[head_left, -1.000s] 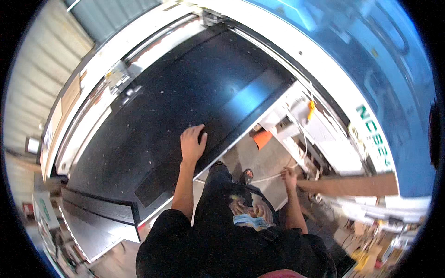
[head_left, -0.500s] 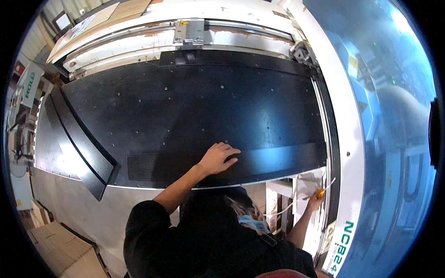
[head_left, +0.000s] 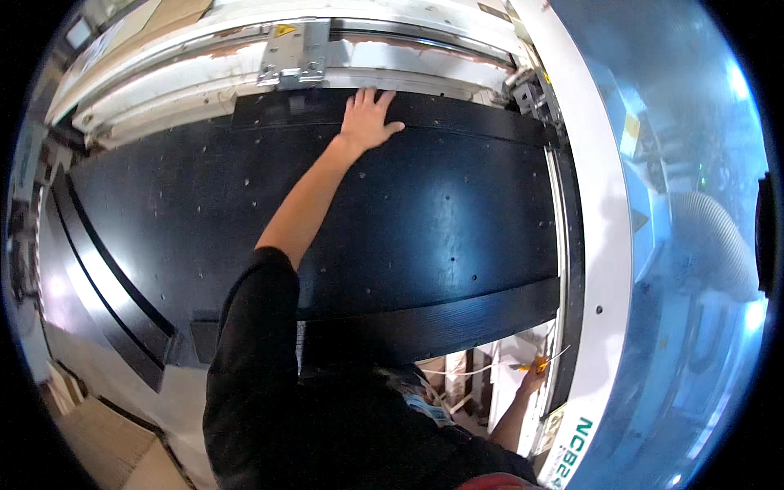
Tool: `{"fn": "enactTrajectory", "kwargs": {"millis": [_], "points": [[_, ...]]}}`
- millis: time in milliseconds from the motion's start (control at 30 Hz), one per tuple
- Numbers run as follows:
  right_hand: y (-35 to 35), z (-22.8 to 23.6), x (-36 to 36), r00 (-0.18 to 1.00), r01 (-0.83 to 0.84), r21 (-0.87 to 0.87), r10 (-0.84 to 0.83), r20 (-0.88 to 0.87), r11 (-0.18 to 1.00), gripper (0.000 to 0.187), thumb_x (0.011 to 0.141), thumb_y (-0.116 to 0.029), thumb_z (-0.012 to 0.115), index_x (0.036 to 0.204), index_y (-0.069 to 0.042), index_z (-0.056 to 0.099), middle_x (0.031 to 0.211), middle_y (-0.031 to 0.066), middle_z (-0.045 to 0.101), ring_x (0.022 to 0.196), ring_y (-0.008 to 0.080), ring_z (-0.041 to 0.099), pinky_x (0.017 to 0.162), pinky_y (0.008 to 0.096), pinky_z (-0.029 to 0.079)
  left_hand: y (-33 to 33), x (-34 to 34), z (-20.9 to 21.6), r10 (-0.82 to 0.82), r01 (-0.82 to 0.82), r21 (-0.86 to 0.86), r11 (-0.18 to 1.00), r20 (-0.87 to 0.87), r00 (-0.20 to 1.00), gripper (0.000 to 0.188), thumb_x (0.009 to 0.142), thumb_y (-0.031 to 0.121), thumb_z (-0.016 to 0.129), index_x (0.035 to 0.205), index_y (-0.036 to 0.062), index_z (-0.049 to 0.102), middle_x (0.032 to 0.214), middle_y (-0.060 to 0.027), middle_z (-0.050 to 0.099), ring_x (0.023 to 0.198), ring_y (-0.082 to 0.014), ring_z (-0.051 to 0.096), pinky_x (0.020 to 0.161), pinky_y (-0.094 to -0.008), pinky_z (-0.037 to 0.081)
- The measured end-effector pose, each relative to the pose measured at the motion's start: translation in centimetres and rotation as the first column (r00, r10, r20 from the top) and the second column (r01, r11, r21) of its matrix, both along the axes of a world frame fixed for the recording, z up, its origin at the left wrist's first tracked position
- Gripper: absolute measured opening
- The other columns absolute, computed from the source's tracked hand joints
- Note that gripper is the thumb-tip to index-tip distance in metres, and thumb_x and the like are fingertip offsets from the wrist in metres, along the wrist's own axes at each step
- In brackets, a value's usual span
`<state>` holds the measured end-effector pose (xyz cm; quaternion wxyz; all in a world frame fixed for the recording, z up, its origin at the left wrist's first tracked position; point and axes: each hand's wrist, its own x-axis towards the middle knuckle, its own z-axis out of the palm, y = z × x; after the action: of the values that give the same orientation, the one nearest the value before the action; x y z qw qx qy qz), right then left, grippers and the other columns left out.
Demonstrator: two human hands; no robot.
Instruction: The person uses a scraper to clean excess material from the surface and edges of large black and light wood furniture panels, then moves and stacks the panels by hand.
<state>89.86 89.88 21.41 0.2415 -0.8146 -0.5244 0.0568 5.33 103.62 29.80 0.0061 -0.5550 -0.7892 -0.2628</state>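
Left hand (head_left: 367, 122) spread wide, palm down over far black strip (head_left: 469, 117); right hand (head_left: 532, 380) at yellow piece (head_left: 540, 364) beside white cord (head_left: 441, 373), can't tell if it's gripping

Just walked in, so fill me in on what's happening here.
A person in a black shirt leans over a broad black table. The left hand is spread over the black strip along the far edge, near a metal carriage on a rail; whether it presses down is hard to tell. Low at the right, the right hand holds a small orange tool beside the table's right corner. Another black strip along the near edge lies in front of the person.
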Motion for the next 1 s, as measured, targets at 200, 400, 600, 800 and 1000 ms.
{"fn": "enactTrajectory", "kwargs": {"millis": [200,400,600,800,1000], "points": [[-0.5,0.2,-2.9,0.985,0.157,-0.045,-0.153,0.085,0.987,0.055,0.093,-0.047,0.073,0.123,-0.002,0.072,0.110,0.0219,0.076,0.097,0.0407,0.074,0.084,0.0487,0.057,3.4,-0.5,-3.8,-0.046,0.032,-0.109,0.994,-0.127,0.991,0.090,0.082,0.073,0.068,0.154,0.0220,0.048,0.161,-0.0180,0.039,0.152,-0.0383,0.031,0.123,-0.0650,0.018],[-1.3,1.1,-1.5,0.993,0.108,-0.126,-0.101,0.059,0.986,0.060,0.096,-0.053,0.069,0.129,-0.003,0.070,0.113,0.0226,0.075,0.103,0.0384,0.073,0.085,0.0504,0.056,-0.9,4.8,-3.8,-0.078,0.077,-0.015,0.997,-0.126,0.989,0.082,0.084,0.067,0.072,0.151,0.0249,0.051,0.158,-0.0168,0.042,0.150,-0.0384,0.034,0.123,-0.0674,0.014],[5.6,12.4,-15.3,0.681,-0.062,0.621,0.488,-0.547,0.782,0.039,0.108,-0.033,0.059,0.117,0.005,0.063,0.108,0.0127,0.071,0.093,0.0205,0.069,0.083,0.0336,0.055,-8.5,7.8,-3.2,-0.051,0.048,-0.025,0.998,-0.109,0.993,0.076,0.086,0.064,0.072,0.148,0.0241,0.054,0.156,-0.0158,0.045,0.148,-0.0386,0.036,0.122,-0.0668,0.018],[11.3,13.6,-25.2,0.782,-0.620,-0.271,0.549,-0.296,0.737,0.054,0.105,-0.044,0.056,0.138,-0.001,0.047,0.104,0.0239,0.073,0.091,0.0393,0.074,0.080,0.0506,0.059,-12.9,10.6,-1.6,-0.131,0.125,-0.110,0.986,-0.047,0.990,0.079,0.085,0.062,0.074,0.149,0.0227,0.052,0.157,-0.0124,0.045,0.149,-0.0354,0.036,0.125,-0.0620,0.017],[1.8,15.3,-38.3,0.497,-0.857,-0.403,0.721,-0.482,0.321,0.060,0.102,-0.046,0.058,0.137,0.003,0.051,0.107,0.0311,0.071,0.105,0.0457,0.069,0.089,0.0485,0.055,-14.9,12.9,-1.7,-0.187,0.182,-0.085,0.980,-0.056,0.981,0.081,0.082,0.062,0.076,0.148,0.0221,0.053,0.155,-0.0120,0.047,0.149,-0.0345,0.037,0.125,-0.0598,0.019]]}}
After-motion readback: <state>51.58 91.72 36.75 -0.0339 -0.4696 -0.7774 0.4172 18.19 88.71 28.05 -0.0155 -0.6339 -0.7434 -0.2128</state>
